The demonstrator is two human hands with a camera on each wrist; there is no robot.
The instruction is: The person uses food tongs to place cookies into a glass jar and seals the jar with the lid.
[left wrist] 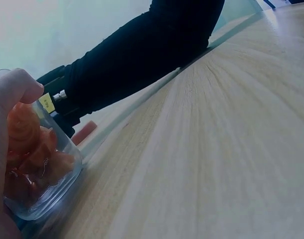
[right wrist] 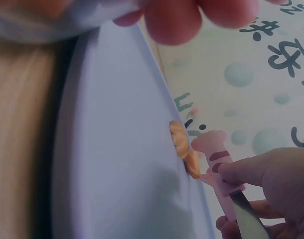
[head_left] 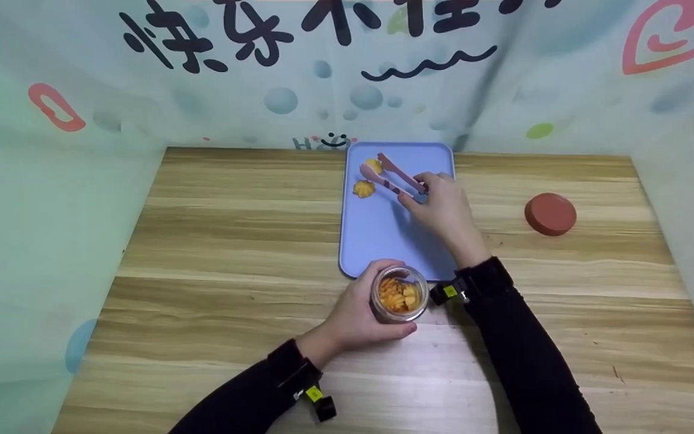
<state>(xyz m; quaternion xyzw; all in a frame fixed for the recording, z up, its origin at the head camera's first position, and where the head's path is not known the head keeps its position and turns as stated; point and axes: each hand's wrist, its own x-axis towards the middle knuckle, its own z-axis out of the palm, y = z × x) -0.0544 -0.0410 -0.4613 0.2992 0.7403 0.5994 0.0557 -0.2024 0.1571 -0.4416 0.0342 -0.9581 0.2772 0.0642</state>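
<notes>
A blue tray (head_left: 383, 235) lies on the wooden table and carries two orange cookies (head_left: 364, 188), the second cookie (head_left: 373, 164) lying just beyond the first. My right hand (head_left: 437, 205) grips pink tongs (head_left: 392, 173), whose tips are spread beside the cookies. In the right wrist view the tongs (right wrist: 219, 172) sit next to a cookie (right wrist: 179, 139) on the tray (right wrist: 117, 164). My left hand (head_left: 359, 313) holds an open glass jar (head_left: 399, 294) of orange cookies at the tray's near edge; the jar (left wrist: 40, 169) fills the left of the left wrist view.
A round red lid (head_left: 550, 214) lies on the table to the right of the tray. Printed fabric walls (head_left: 347, 66) enclose the table at the back and on both sides. Bare wood (head_left: 220, 217) stretches left of the tray.
</notes>
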